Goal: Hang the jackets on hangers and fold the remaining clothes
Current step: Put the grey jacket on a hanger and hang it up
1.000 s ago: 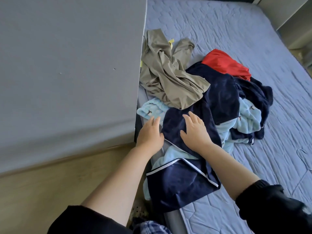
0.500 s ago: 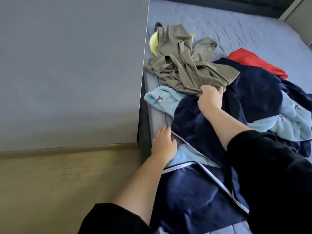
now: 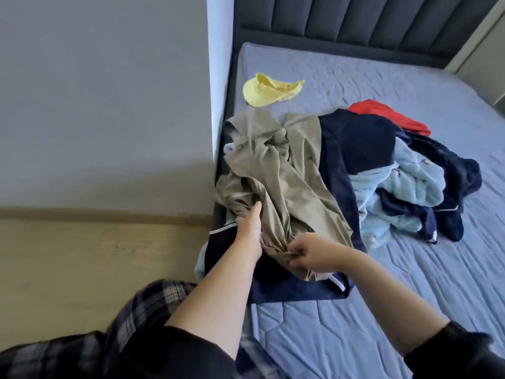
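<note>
**Khaki piece pulled out of the heap**

Since half a second ago you have dragged the khaki garment (image 3: 278,170) toward you, over the navy garment with white piping (image 3: 289,292). That uncovered a yellow cap (image 3: 269,90) on the bed. Your left hand has gone from the bed edge to the cloth.

Left hand (image 3: 250,232): thumb straight along the khaki folds, fingers buried in them; cannot tell if they close. Right hand (image 3: 314,255): fingers curled, pinching a bunched khaki edge.

Step in hand, as I judge it: free this one piece and learn what it is.
- Lift it clear before spreading. It rests on the navy piece, which overhangs the bed's near corner and could be dragged off.
- Find a collar or waistband first; jacket or trousers is not readable yet.
- Then shake it open with your hands apart.
- If it is a jacket, you need a hanger. None shows in view.

Around, left to right:
- Grey wall (image 3: 95,105) and wooden floor (image 3: 82,255) sit tight against the bed, so there is little room that side.
- Your plaid trouser leg (image 3: 153,299) is at the bed's corner.
- The quilted mattress cover (image 3: 355,337) in front of you is the flat place for folding.
- A heap of navy and light-blue fleece clothes (image 3: 415,187) touches the khaki.
- A red garment (image 3: 388,116) lies behind the heap.
- The padded headboard (image 3: 355,20) is beyond.
</note>
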Demonstrator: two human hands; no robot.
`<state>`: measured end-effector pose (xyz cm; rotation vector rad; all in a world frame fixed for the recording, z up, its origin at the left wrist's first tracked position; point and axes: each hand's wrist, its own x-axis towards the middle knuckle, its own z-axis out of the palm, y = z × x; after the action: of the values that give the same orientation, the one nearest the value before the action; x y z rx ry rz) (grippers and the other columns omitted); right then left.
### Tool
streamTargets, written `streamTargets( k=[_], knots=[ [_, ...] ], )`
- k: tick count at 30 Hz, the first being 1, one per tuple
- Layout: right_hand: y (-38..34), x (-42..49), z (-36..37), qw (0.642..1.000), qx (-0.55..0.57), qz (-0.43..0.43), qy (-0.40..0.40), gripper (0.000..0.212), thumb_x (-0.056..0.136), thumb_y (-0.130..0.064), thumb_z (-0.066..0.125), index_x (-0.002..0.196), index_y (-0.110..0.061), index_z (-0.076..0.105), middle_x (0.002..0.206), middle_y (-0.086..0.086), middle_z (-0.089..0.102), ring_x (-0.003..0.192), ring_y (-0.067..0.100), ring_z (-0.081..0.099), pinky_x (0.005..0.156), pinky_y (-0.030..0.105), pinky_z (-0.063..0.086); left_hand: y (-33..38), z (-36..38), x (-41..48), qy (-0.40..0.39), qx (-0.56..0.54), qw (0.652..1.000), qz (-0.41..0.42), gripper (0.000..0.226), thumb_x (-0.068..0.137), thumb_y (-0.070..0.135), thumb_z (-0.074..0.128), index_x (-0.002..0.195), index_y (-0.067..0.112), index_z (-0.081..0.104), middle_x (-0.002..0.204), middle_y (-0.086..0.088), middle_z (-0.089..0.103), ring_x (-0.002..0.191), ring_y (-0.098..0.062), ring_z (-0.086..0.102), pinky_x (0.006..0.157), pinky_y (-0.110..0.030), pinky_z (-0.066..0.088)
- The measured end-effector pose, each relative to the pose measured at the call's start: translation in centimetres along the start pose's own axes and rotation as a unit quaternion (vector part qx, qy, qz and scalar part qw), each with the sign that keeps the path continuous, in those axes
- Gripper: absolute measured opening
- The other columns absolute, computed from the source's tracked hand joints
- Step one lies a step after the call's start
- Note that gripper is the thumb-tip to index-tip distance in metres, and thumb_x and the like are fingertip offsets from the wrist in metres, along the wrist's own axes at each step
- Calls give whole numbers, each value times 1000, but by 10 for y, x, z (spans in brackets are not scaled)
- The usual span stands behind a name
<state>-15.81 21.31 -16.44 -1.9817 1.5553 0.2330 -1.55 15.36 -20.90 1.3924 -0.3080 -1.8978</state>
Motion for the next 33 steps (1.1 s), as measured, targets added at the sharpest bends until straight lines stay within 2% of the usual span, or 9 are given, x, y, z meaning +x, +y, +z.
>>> streamTargets(
  k=[3, 6, 9, 12, 18, 22, 25, 28, 33],
  knots=[
    [-1, -27, 19, 999, 3, -3, -40, 33, 83, -30, 66, 60, -20, 44, 64, -7, 45, 64, 11, 43, 60, 25, 34, 2, -18, -13, 128, 179, 975, 41, 79, 83, 16, 68, 147, 12, 22, 135, -18, 47, 116, -36, 52, 98, -47, 46],
    [-2, -31, 22, 987, 95, 33, 127, 16, 87, -38, 64, 89, -22, 63, 88, -9, 58, 87, 11, 55, 70, 21, 39, 4, -23, -27, 135, 260, 952, 90, 52, 88, 9, 55, 136, 13, 35, 123, -19, 53, 107, -36, 56, 93, -45, 49],
    [2, -13, 17, 946, 107, 84, 294, 52, 87, -41, 64, 131, -18, 50, 132, 5, 47, 126, 22, 40, 98, 26, 26, 0, -22, -35, 106, 320, 933, 126, 44, 89, 12, 47, 133, 15, 40, 117, -18, 57, 96, -32, 59, 77, -35, 47],
    [10, 7, 30, 949, 175, 164, 203, 91, 80, -45, 70, 151, -18, 19, 149, 11, 30, 138, 30, 28, 112, 38, 25, 1, -29, -33, 110, 287, 942, 132, 62, 89, 10, 53, 145, 24, 31, 114, -7, 54, 78, -18, 51, 67, -27, 44],
    [33, 12, 70, 921, 164, 210, 282, 10, 79, -10, 51, 87, -16, 51, 80, 2, 59, 85, 31, 58, 65, 31, 37, 8, -32, -25, 115, 415, 877, 213, 77, 88, 5, 47, 151, 34, 14, 159, 2, 11, 135, -29, 35, 89, -31, 41],
    [47, -5, 58, 712, 489, 269, 427, 17, 77, 6, 45, 73, -8, 54, 63, 5, 49, 71, 21, 46, 55, 28, 35, 3, -36, -18, 66, 585, 786, 189, 66, 87, 8, 47, 147, 29, 30, 155, -1, 22, 136, -33, 31, 96, -32, 35],
    [60, -25, 43, 590, 495, 352, 533, 26, 77, 7, 40, 94, -6, 54, 88, 10, 54, 85, 30, 51, 68, 24, 41, 0, -39, -15, 73, 666, 713, 208, 43, 90, 12, 49, 132, 19, 50, 142, -5, 35, 125, -30, 42, 85, -29, 33],
    [57, -28, 40, 655, 396, 352, 539, 54, 84, 0, 48, 136, -9, 41, 138, 15, 40, 127, 29, 37, 102, 37, 34, 2, -35, -15, 67, 646, 723, 238, 29, 90, 16, 55, 118, 12, 61, 132, -7, 46, 117, -30, 49, 83, -29, 37],
    [14, -8, 59, 854, 172, 168, 461, 78, 76, -47, 68, 142, -24, 33, 146, 1, 34, 136, 21, 28, 114, 43, 24, 10, -27, -17, 37, 577, 766, 281, 27, 86, 19, 61, 64, 13, 47, 67, 2, 50, 74, -22, 49, 57, -30, 31]
  ],
)
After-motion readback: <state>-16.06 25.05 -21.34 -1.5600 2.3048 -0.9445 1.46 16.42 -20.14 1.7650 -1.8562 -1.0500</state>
